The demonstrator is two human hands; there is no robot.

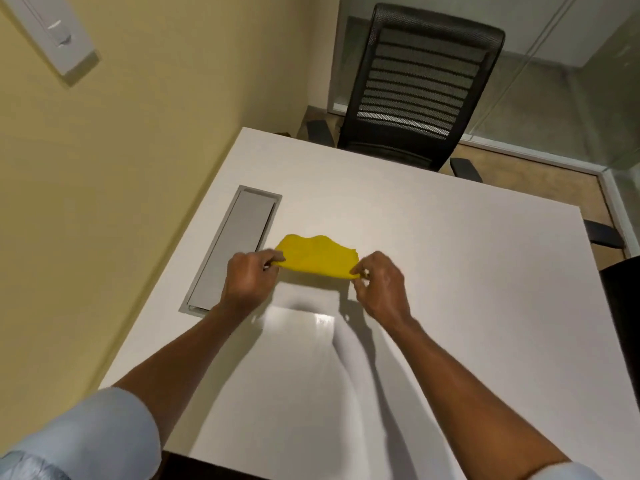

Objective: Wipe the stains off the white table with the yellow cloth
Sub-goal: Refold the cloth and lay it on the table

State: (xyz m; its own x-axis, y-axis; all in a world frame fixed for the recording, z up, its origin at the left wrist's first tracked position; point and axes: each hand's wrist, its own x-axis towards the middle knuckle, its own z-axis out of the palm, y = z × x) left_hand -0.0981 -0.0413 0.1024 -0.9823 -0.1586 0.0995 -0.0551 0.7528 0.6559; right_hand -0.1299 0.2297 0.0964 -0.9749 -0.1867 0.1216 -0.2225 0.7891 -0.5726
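The cloth (318,256) sits near the middle of the table (450,271), stretched sideways between two hands. The left hand (247,277) pinches its corner at 9 o'clock, fingers curled and thumb on top of the fabric. The right hand (381,284) pinches the corner at 3 o'clock between thumb and forefinger, the other fingers loosely bent below. The cloth's near edge is pulled taut between the two grips and throws a shadow on the tabletop just under it (whether the far, rumpled edge touches the surface cannot be told).

Both forearms reach in from 6 o'clock, with a pale blue sleeve (104,431) rolled up on the left arm. A grey hatch (235,247) is set flush in the table at 9 o'clock from the cloth, just beside the left hand. A black mesh chair (422,88) stands at the table's far edge, at 1 o'clock. A yellow wall (121,168) runs along the table's left side, with a white switch (57,32) high up at 11 o'clock.
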